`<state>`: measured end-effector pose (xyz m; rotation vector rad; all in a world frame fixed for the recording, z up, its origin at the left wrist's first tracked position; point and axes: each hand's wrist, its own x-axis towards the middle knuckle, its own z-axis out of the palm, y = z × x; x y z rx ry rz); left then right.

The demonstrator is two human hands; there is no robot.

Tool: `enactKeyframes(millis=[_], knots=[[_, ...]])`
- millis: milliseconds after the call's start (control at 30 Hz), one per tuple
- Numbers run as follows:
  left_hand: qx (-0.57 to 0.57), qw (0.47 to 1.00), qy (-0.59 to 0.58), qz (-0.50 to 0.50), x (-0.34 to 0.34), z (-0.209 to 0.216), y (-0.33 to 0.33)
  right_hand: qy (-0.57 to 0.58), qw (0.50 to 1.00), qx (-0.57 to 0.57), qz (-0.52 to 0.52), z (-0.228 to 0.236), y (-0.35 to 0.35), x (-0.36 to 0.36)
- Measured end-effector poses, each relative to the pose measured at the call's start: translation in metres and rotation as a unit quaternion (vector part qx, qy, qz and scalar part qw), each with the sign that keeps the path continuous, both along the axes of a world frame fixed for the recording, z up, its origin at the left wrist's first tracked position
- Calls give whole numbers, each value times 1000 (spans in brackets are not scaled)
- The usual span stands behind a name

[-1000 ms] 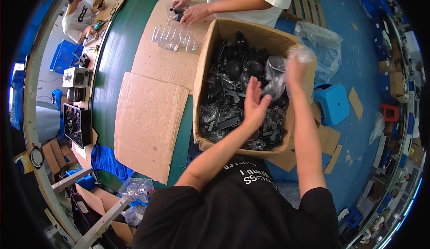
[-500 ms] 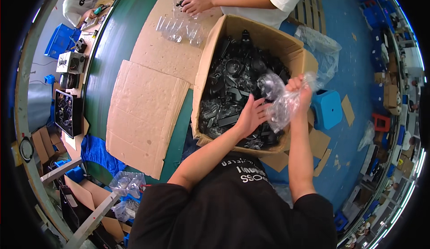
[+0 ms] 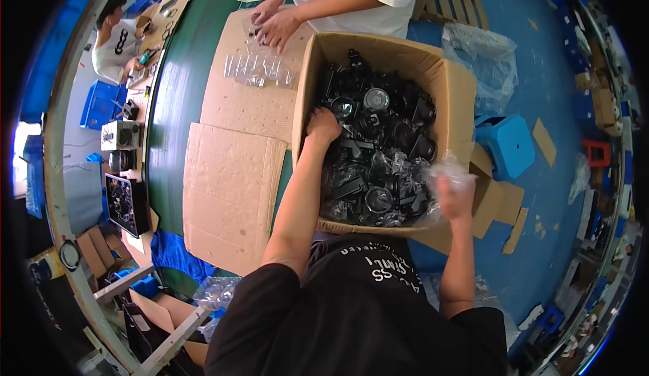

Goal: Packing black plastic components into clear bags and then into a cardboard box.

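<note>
A tall cardboard box (image 3: 460, 102) stands before me, filled with black plastic parts (image 3: 402, 109), some with round clear lenses and some wrapped in clear film. My left hand (image 3: 324, 126) reaches over the parts, close to the box's left wall. Its fingertips are partly hidden, so whether they grip anything does not show. At the box's near right corner, my right hand (image 3: 455, 201) is closed on a crumpled clear plastic bag (image 3: 451, 170), somewhat blurred.
Across from me a person's hands (image 3: 274, 28) hold a clear piece above a clear ribbed tray (image 3: 257, 70) on cardboard sheets (image 3: 233, 186). A blue stool (image 3: 506, 145), cardboard scraps (image 3: 503, 207) and plastic film (image 3: 480, 65) lie to the right. A workbench runs along the left.
My left hand has moved from beside the bag to the box's left side. My right hand has lowered toward me with the bag. The view has shifted slightly.
</note>
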<state>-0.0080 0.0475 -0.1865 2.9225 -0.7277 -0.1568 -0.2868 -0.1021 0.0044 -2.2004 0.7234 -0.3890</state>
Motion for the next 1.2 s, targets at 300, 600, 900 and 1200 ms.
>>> enactKeyframes(millis=[300, 600, 900, 1200], knots=[[67, 950, 272, -140, 14, 37, -21, -31, 995, 75, 58, -112, 27, 13], [-395, 865, 218, -218, -11, 117, -4, -98, 761, 638, -66, -73, -11, 54], [-507, 762, 344, -211, -29, 175, -62, -100, 836, 529, 104, -69, -27, 126], [-339, 868, 318, -176, 0, 174, -19, -265, 934, 222, 87, 1, -44, 112]])
